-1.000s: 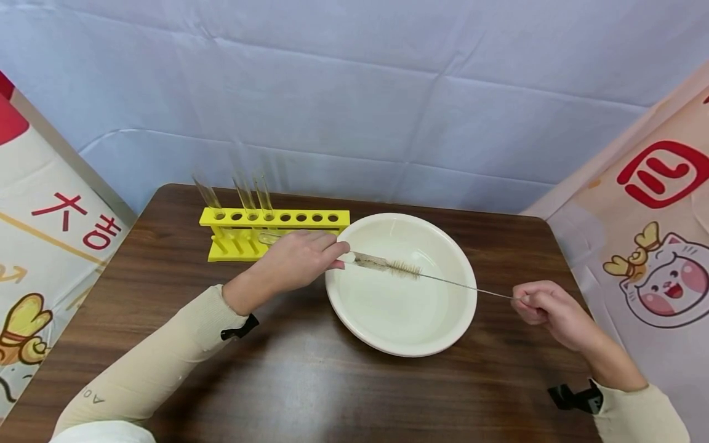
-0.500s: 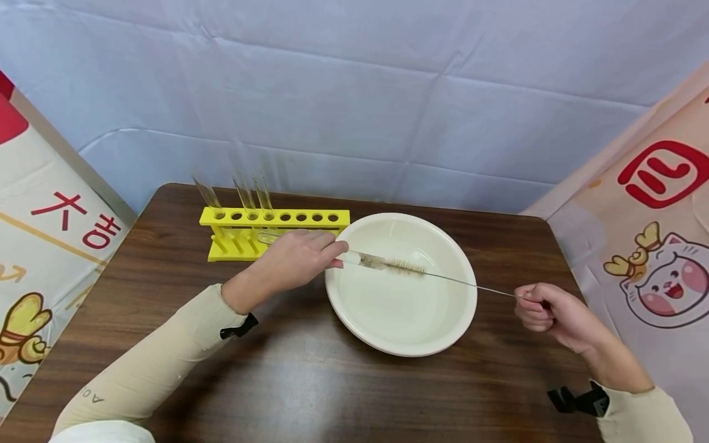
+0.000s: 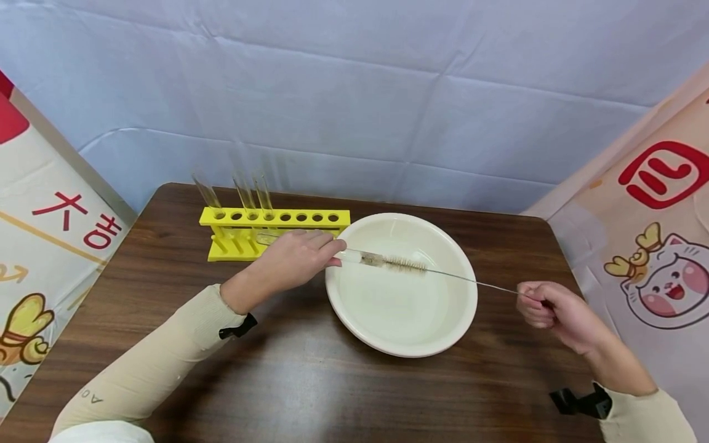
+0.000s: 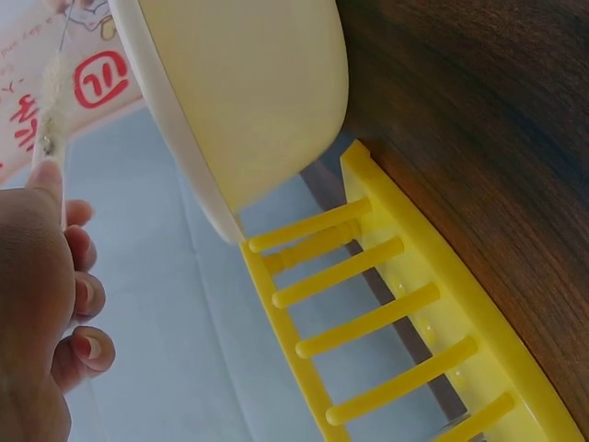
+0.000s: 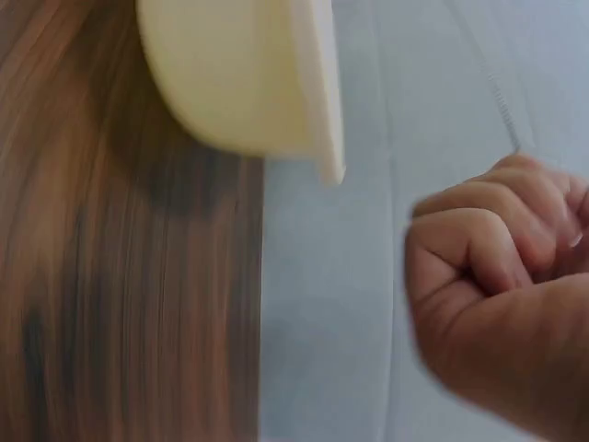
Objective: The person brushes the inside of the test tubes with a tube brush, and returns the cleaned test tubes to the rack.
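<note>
"Test tube [image 3: 354, 256] first: where is it?"

"In the left hand [image 3: 299, 255], lying slantwise. Its rounded end sticks out to the left, in front of the yellow rack [image 3: 277, 224], and its mouth reaches right, over the white basin [image 3: 407, 352]."

"How firm is that grasp?"

"Thumb and fingers close round the glass; how hard they squeeze, nobody can tell. The left wrist view shows the fingertips curled in."

"And the brush [image 3: 407, 264]?"

"Its tip sits inside the mouth of the tube, while the rest of the bristles stay outside, above the basin. The thin wire handle [image 3: 476, 282] runs right, past the basin's right rim, to the right hand [image 3: 554, 311]."

"Is that hand clenched?"

"Yes, in a fist round the wire, well to the right of the basin."

"What does the rack hold?"

"Three more glass tubes [image 3: 264, 195], upright or nearly so, toward its left end. It stands just left of the basin, on the far side of the dark wooden table [image 3: 304, 381]."

"And around them?"

"A pale cloth [image 3: 354, 104] hangs behind the table. Both sleeves [image 3: 149, 363] are cream, with black straps [image 3: 238, 327] near the wrists."
</note>
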{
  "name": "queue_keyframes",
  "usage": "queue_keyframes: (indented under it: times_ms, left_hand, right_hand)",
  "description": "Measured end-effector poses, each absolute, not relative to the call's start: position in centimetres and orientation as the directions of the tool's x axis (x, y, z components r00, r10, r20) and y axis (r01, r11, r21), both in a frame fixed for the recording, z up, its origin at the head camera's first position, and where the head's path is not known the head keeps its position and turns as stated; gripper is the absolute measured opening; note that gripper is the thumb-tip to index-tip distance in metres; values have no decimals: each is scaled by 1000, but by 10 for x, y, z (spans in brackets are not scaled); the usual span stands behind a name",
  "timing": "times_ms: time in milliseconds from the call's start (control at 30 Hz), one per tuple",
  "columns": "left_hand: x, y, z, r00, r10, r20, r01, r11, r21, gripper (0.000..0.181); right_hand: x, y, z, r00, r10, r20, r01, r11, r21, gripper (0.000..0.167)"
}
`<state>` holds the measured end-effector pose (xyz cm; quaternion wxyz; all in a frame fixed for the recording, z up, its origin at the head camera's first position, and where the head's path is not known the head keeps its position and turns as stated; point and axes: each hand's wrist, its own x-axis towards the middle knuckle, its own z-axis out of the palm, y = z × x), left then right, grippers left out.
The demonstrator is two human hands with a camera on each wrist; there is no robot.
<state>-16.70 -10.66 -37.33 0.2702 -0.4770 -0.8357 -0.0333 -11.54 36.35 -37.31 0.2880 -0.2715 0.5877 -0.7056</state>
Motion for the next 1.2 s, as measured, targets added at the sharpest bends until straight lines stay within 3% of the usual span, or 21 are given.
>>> queue_keyframes:
  times_ms: [100,233,400,533,667,800,900,1067,1200]
  left_hand:
    - [-167,-108,-372,-423,775,470,812,554,-183,29]
    - [-168,-111,-372,-443,773,455,807,564,-172,29]
    - [-168,-111,-373,-448,772,450,804,568,-174,28]
    - [-169,-110,-373,-452,772,447,802,571,-176,29]
    - [-169,-110,-373,-455,772,444,802,572,-173,29]
    - [-169,-110,-372,-459,774,437,804,571,-167,28]
    - [-168,-108,-372,-454,778,435,805,567,-175,29]
    - [-167,-104,-372,-427,789,441,818,546,-184,29]
    - [-165,-103,-373,-423,790,444,821,541,-180,51]
  right_hand:
    - [-109,363,-374,-782,-597,181,-252,36,-967,38]
    - [-105,362,-381,-804,-474,359,-504,221,-835,33]
    - [-105,366,-393,-795,-363,486,-607,477,-636,30]
    - [-107,369,-400,-762,-331,557,-633,564,-531,27]
    - [-111,369,-401,-670,-324,668,-684,621,-384,21]
    - [-111,363,-396,-515,-348,783,-687,714,-135,41]
    - [-111,358,-394,-375,-356,856,-671,741,14,34]
    - [-114,348,-392,-155,-301,941,-659,741,129,24]
    - [-116,341,-389,-74,-271,960,-651,742,159,22]
